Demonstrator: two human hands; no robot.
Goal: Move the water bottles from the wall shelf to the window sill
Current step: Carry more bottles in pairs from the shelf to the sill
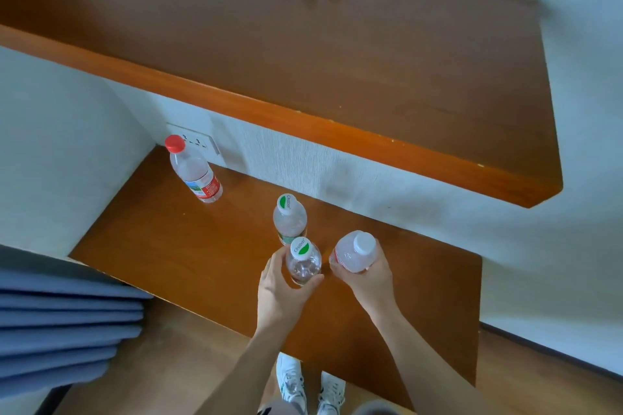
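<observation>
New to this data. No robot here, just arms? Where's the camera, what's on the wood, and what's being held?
There is no machine here: a person works with bare hands. The single picture comes from a camera worn on the person's head, looking down, so you see their arms and their shoes.

The left hand grips the near green-capped bottle. The right hand grips the white-capped bottle. Whether these are lifted or still resting on the wood cannot be told.

On the lower wooden ledge stand the far green-capped bottle and, by the wall socket, the red-capped bottle. Above is an upper wooden shelf, and a blue curtain hangs at the left.
</observation>
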